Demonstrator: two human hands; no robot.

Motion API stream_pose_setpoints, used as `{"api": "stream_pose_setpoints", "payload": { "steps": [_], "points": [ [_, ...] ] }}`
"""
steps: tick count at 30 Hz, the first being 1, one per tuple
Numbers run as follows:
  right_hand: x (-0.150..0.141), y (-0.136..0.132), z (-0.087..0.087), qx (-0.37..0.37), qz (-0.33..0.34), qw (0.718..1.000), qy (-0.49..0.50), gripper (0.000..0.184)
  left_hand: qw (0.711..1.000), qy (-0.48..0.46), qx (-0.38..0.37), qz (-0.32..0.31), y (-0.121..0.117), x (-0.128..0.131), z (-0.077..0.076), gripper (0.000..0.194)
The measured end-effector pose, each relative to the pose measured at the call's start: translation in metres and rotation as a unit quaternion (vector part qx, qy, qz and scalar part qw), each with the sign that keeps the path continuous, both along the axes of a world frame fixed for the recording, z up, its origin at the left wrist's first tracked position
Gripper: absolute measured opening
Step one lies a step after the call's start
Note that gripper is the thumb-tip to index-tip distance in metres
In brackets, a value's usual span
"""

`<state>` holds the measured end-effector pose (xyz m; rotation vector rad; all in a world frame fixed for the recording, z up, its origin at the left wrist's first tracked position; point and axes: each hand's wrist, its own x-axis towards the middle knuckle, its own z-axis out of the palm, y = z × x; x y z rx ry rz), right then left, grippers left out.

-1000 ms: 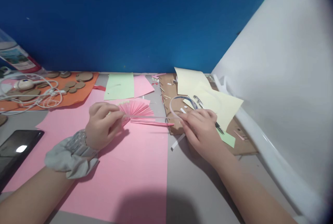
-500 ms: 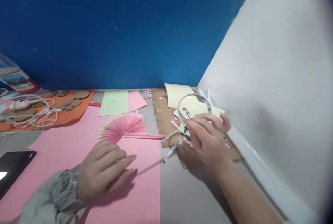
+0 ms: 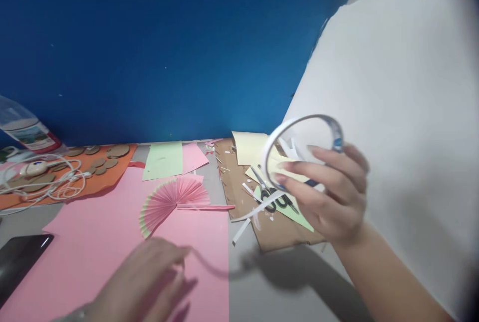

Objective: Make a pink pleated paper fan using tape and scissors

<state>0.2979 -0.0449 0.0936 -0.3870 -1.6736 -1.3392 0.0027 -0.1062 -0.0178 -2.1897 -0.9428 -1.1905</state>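
Note:
My right hand (image 3: 333, 192) grips a roll of white tape (image 3: 270, 155) by its lower right rim, raised over the cardboard. Blue marks show inside the ring. My left hand (image 3: 149, 274) hovers low over the pink paper (image 3: 209, 242), smeared by motion, so whether its fingers pinch anything is unclear. A thin grey curved line runs rightward from its fingertips; I cannot tell whether it is a strip or a shadow. Beyond that hand lies a pleated pink paper fan (image 3: 175, 199) with a pale green edge. Black-handled scissors (image 3: 268, 201) rest on the cardboard (image 3: 273, 237).
Yellow sheets (image 3: 247, 148), a white strip (image 3: 241, 232) and scraps lie at the right. Green paper (image 3: 163, 161) is at the back. At the left are an orange sheet (image 3: 101, 182) with cardboard cutouts, a white cable (image 3: 67, 187), a bottle (image 3: 32, 130) and a black phone (image 3: 22, 262).
My right hand has lifted the tape roll up and to the right, uncovering the scissors. My left hand has dropped lower in view. The camera has shifted slightly.

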Motion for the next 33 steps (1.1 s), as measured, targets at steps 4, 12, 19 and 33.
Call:
{"api": "stream_pose_setpoints", "payload": {
  "steps": [4,12,19,33],
  "points": [
    [-0.024,0.006,-0.008,-0.097,0.048,0.988,-0.11,0.025,0.982,0.016,0.166,0.084,-0.013,-0.005,0.067,0.065],
    [-0.046,0.008,-0.011,-0.109,0.092,0.968,-0.206,0.029,0.936,0.318,0.143,0.04,0.012,0.015,0.11,0.032],
    [-0.054,0.009,-0.02,-0.138,0.156,0.975,-0.083,0.047,0.974,0.218,0.066,-0.005,0.023,0.013,0.088,0.027],
    [-0.074,0.017,-0.059,-0.311,0.331,0.89,-0.031,0.037,0.996,0.027,-0.064,-0.055,0.035,0.037,0.042,0.008]
  ]
}}
